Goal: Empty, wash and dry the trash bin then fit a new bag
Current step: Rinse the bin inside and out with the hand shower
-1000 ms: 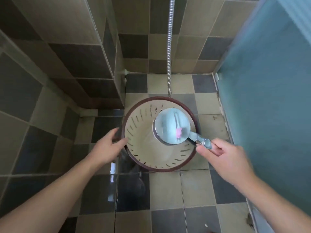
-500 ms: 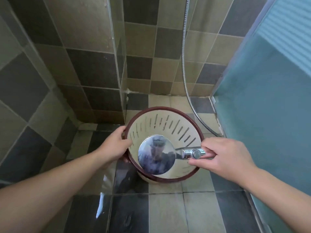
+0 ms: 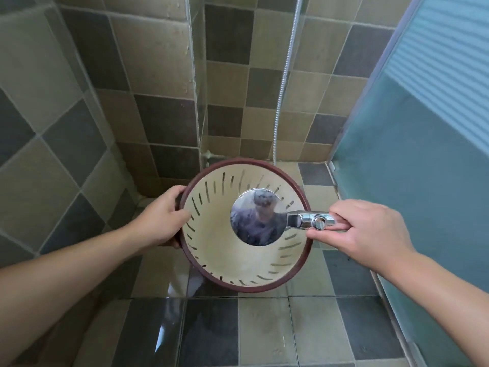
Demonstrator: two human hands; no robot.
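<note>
- The trash bin (image 3: 238,260) sits in the corner of a tiled shower stall, its mouth turned up toward the person's head; it is cream inside with a dark reddish-brown rim, and rows of narrow slots run round its wall.
- The left hand (image 3: 161,218) grasps the bin at its left rim: the thumb lies over the rim on the inside wall, and the fingers curl round the outside.
- The right hand (image 3: 365,231) is clenched round the handle of a chrome shower head (image 3: 258,217), thumb underneath and fingers over the top, just past the bin's right rim.
- The round head of the shower hangs over the bin's opening, right of its middle, with its shiny back facing up; a blurred reflection shows in it, too distorted to read.
- A round button sits on the chrome handle just left of the right hand's fingertips.
- Whether water is running from the shower head cannot be told, since its spray face is turned away.
- A metal shower hose (image 3: 284,83) hangs down the back wall and disappears behind the bin's far rim.
- The floor (image 3: 264,329) is laid in grey and beige square tiles and shines wet in front of the bin, with bright glare to the lower left.
- The walls carry the same chequered tile; a clear glass panel edge (image 3: 194,83) runs down near the corner, left of the hose.
- A frosted blue-green door (image 3: 418,160) stands along the right side, well clear of the bin.
</note>
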